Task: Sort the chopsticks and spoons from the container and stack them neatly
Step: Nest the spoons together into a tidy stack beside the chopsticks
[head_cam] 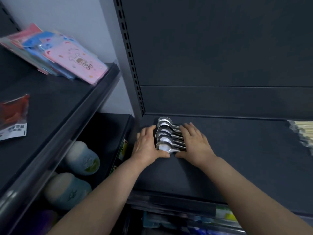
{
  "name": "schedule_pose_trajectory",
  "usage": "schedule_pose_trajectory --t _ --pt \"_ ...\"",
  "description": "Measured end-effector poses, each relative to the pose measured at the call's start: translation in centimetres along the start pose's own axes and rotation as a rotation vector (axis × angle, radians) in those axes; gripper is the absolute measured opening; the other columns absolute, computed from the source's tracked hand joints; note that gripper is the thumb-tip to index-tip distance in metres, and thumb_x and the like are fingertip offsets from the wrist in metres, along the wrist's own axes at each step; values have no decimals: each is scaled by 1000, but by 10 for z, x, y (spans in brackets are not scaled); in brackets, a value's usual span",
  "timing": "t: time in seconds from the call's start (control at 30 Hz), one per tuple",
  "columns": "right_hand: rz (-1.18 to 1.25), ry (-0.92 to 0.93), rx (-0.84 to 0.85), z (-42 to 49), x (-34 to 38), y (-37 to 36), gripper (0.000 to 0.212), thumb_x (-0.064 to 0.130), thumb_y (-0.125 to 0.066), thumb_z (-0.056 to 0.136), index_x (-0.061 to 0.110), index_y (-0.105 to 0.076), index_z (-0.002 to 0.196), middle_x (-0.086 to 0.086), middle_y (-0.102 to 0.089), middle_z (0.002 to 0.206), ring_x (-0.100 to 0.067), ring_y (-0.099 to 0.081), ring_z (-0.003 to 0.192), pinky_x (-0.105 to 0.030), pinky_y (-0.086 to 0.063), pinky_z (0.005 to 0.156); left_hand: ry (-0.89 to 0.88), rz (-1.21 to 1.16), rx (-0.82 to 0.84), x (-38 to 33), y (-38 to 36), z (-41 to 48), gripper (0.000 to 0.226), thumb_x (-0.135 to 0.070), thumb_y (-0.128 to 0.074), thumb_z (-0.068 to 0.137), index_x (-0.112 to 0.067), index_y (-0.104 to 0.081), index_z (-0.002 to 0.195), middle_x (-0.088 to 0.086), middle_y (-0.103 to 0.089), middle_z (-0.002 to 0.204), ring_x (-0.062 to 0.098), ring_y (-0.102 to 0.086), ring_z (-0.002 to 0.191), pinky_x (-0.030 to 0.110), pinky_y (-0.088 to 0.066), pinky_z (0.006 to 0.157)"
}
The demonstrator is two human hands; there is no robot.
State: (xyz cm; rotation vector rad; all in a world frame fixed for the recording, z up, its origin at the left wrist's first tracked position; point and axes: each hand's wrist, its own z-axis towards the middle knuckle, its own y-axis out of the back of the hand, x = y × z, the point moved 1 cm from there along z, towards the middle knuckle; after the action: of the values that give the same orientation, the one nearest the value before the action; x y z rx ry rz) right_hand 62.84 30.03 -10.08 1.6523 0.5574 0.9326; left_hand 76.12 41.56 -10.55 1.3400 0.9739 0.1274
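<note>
Six shiny steel spoons (164,141), by my count (they overlap, so maybe one off), lie in a row on the dark grey metal shelf (237,158), near its left upright. Bowls point left, handles right.

Step in hand, as I read it: squaring up the spoon row. Sorting looks largely done, and no container is in view.

- Left hand (146,146): flat on the shelf against the bowl ends. Its fingers (147,131) are straight and close together, and the thumb tucks in at the near end of the row. It presses and grips nothing.
- Right hand (197,141): flat over the handle ends. Its fingers (188,128) are straight and slightly spread, resting on the handles, with the thumb meeting the near end. Nothing is pinched here either.

The row sits bracketed between the two palms.

A clear-wrapped bundle of pale wooden chopsticks (303,131) lies at the far right edge of the same shelf, well apart from the spoons and half cut off by the frame.

Next move calls for a light, even squeeze from both sides. Too much push on the handles and the bowls will likely ride up over each other. After that, attention goes to the chopsticks.
</note>
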Motion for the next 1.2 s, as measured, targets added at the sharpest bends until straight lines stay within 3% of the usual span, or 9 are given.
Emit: schedule_pose_trajectory --t 0.13,0.23,0.33,0.43,0.6,0.67,0.87,1.03,1.2 --pt "-21 -15 213 27 -8 7 127 46 -79 70 14 12 152 -1 15 160 -17 18 146 -42 3 120 11 31 44 -4 1 15 127 -42 -90 57 -22 -10 154 -2 -20 158 24 -18 143 36 -22 116" --pt "33 -22 293 38 -9 10 127 43 -80 70 15 12 152 -3 -2 161 -22 1 148 -46 -6 120 32 13 66 -7 -2 25 130 -38 -91 58 -22 -6 155 -1 -17 160 23 -16 146 36 -21 117" --pt "42 -17 250 44 -9 13 112 39 -78 74 16 -4 154 -5 -23 153 -26 -19 142 -47 -22 113 45 -1 87 -11 -3 34 129 -37 -91 60 -24 -4 155 1 -20 159 21 -23 145 36 -27 116" --pt "40 -7 171 42 -15 14 81 37 -75 76 27 -34 145 -3 -39 135 -24 -34 130 -44 -32 105 36 31 79 -21 -4 37 121 -38 -89 61 -25 -13 154 2 -31 152 21 -36 138 35 -35 110" --pt "99 -67 176 27 -42 22 67 32 -73 77 31 -43 136 -1 -42 125 -23 -41 122 -40 -41 100 7 17 75 -40 -16 33 96 -41 -91 55 -26 -40 135 -3 -46 129 17 -47 121 31 -43 98" --pt "60 -72 188 18 -55 25 58 33 -70 79 31 -48 132 -1 -42 124 -23 -41 120 -39 -42 98 -17 -43 101 -51 -28 31 88 -38 -92 55 -22 -43 126 -5 -47 123 15 -47 117 32 -44 97" --pt "-48 -129 155 -6 -91 33 65 39 -63 86 31 -34 144 -3 -37 137 -23 -34 127 -39 -35 102 -113 -131 113 -83 -63 20 94 -29 -86 68 -19 -32 144 -1 -44 140 17 -37 132 29 -34 108" --pt "-73 -56 73 -21 -96 18 68 32 -49 97 26 -12 153 4 -29 153 -18 -29 137 -39 -18 115 -218 37 12 -90 -63 26 55 -37 -81 73 -21 -57 120 -4 -61 113 17 -51 110 29 -42 91" --pt "22 -53 -70 -33 -99 1 61 32 -41 101 29 -10 153 14 -25 156 -10 -26 140 -30 -11 115 -231 54 -58 -87 -75 15 55 -36 -73 83 -21 -51 131 -3 -57 123 17 -47 117 29 -42 94"
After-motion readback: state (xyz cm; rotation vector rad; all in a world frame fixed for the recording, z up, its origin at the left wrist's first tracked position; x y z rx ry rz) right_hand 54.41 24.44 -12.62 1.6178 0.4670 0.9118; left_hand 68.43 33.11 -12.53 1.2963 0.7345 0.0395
